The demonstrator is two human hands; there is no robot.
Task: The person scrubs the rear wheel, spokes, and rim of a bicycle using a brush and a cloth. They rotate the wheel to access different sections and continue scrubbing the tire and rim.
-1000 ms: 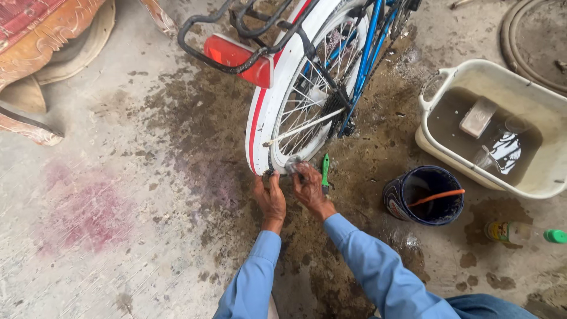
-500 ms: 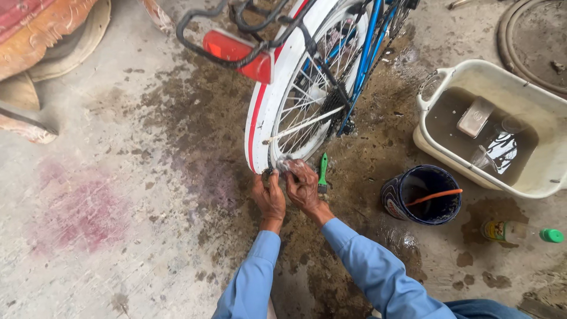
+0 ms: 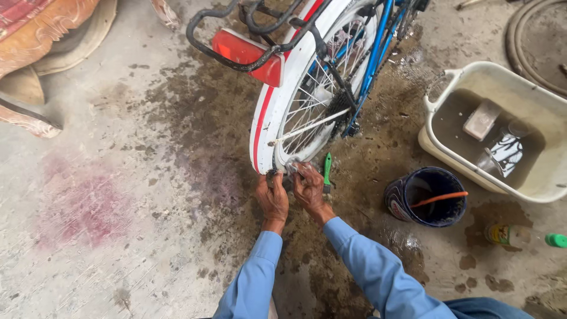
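Note:
A bicycle's rear wheel [image 3: 307, 112] stands on stained concrete under a white and red mudguard [image 3: 269, 106] with a red reflector [image 3: 245, 56]. My left hand [image 3: 271, 199] and my right hand [image 3: 307, 188] press together at the bottom of the tyre, right where it meets the ground. Both have their fingers curled on the tyre's lowest part. A green-handled tool [image 3: 326, 171] rests just right of my right hand, against the wheel. Whether any finger holds the tool is hidden.
A cream plastic tub [image 3: 449, 80] of murky water sits at the right with a block in it. A dark blue bucket [image 3: 428, 198] with an orange stick stands near my right arm. A small bottle with a green cap [image 3: 520, 236] lies on the floor. Wooden furniture [image 3: 41, 35] is at the top left.
Both hands have stayed at the bottom of the tyre, shifting only slightly. The view has drifted a little.

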